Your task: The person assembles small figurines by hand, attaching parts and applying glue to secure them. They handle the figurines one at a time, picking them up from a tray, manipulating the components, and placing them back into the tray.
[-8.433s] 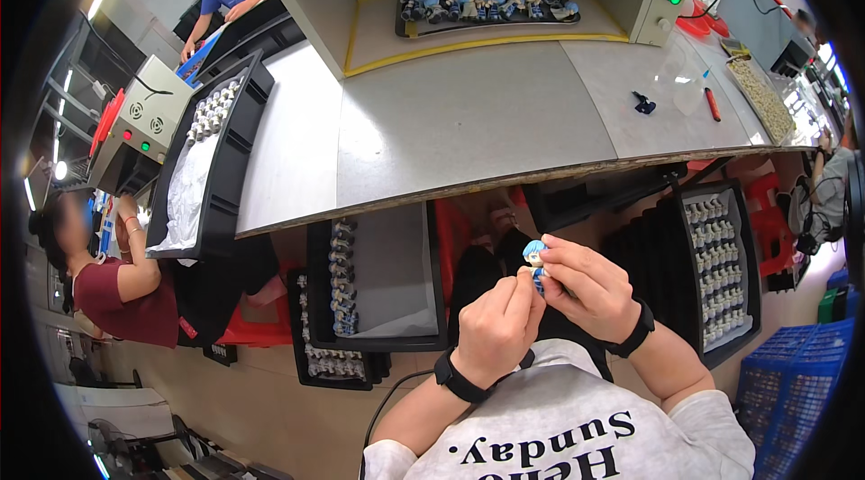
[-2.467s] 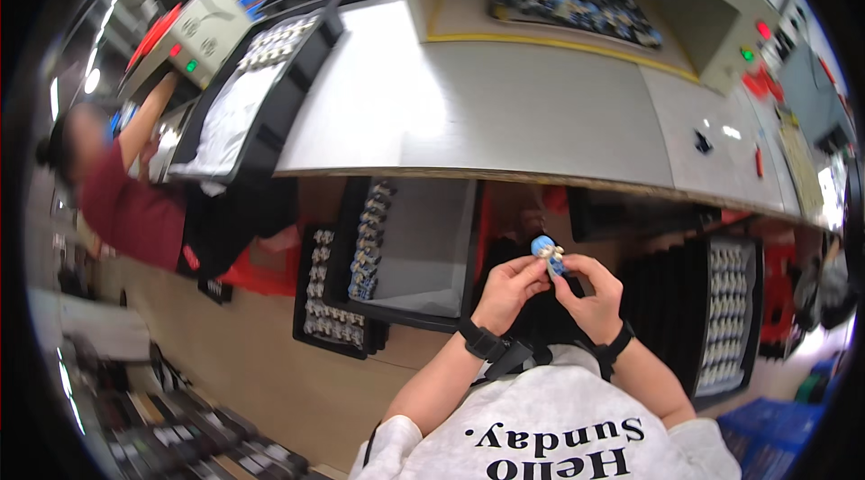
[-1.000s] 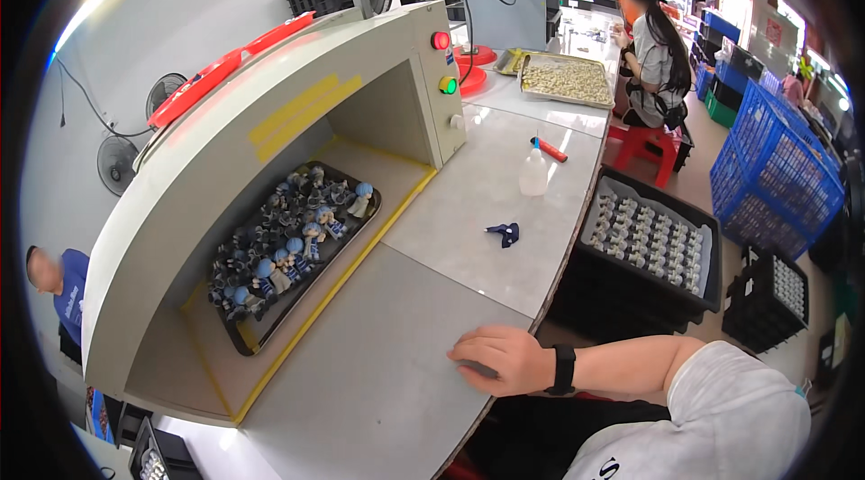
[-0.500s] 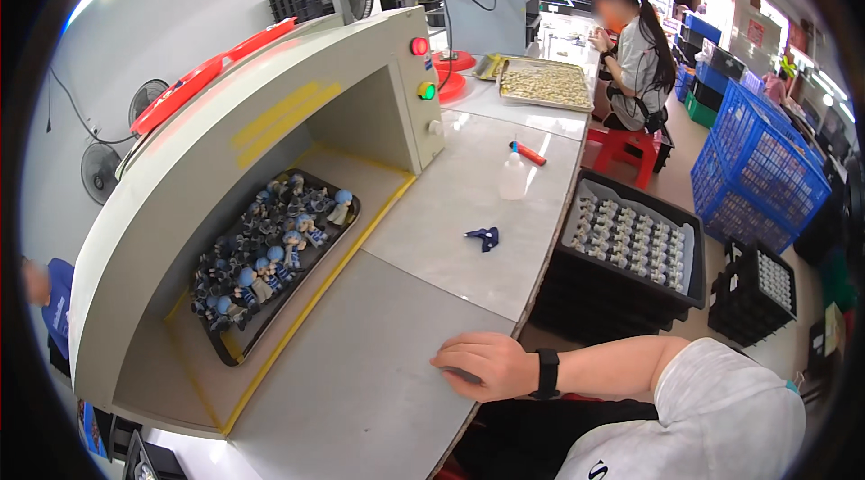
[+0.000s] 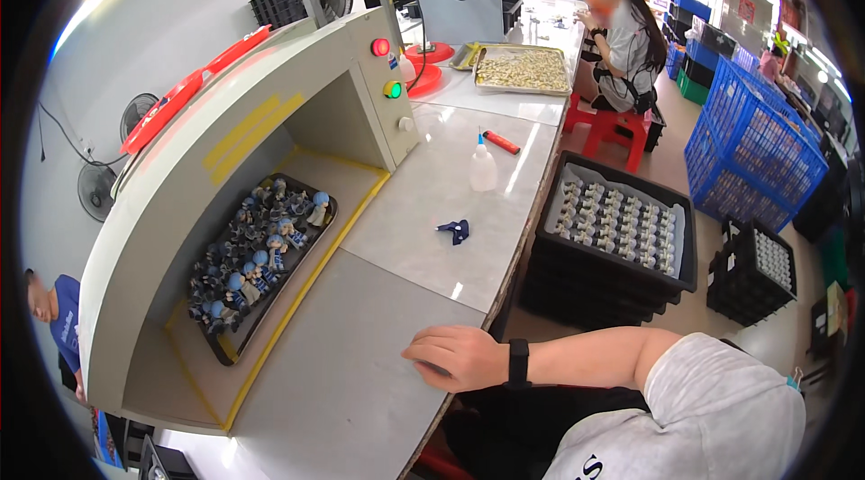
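Note:
On the near edge of the grey worktop, my right hand (image 5: 458, 358) lies palm down with its fingers curled under, a black band round its wrist. A dark strip shows below its thumb side; whether that is an object or shadow I cannot tell. My left hand is out of view. Beyond the hand lies a small dark-blue piece with a pale tip (image 5: 454, 231). Farther off stand a translucent squeeze bottle (image 5: 483, 167) and a red tool (image 5: 501, 142). At left, a dark tray (image 5: 236, 347) of blue-haired figurines (image 5: 261, 258) sits inside an arched machine (image 5: 122, 273).
Stacked black crates (image 5: 689, 246) holding rows of small white parts stand beside the table at right. A metal tray (image 5: 520, 91) of pale pieces lies at the far end. A co-worker (image 5: 622, 48) sits there; another person (image 5: 63, 318) is at left. Blue crates (image 5: 755, 142) stand farther right.
The view has shifted slightly, so the table contents appear farther left. My right hand stays at the same spot on the worktop. The person at the left edge shows more.

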Tool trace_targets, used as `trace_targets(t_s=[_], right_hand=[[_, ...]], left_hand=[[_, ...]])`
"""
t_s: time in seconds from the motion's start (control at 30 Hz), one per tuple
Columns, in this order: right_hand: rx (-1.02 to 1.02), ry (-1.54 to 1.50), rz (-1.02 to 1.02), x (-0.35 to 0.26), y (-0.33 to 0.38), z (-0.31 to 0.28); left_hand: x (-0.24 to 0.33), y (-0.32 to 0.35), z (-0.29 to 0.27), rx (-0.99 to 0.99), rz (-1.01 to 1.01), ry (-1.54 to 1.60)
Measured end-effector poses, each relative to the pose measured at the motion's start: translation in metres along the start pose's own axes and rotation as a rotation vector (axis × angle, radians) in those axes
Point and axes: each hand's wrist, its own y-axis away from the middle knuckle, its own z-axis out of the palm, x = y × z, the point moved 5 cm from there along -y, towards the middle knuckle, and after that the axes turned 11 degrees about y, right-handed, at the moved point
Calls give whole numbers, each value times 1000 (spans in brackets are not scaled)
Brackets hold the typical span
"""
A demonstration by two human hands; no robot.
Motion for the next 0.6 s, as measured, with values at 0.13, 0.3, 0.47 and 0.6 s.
trace_targets(t_s=[0.13, 0.3, 0.47, 0.6], right_hand=[[14, -21, 12, 2, 1, 0], [54, -36, 2, 4, 3, 3], [45, -95, 2, 6, 1, 2], [34, -96, 5, 10, 5, 7]], left_hand=[[28, 38, -30, 65, 95, 124], [68, 90, -74, 154, 367, 205], [104, 138, -96, 196, -147, 300], [159, 166, -106, 255, 103, 374]])
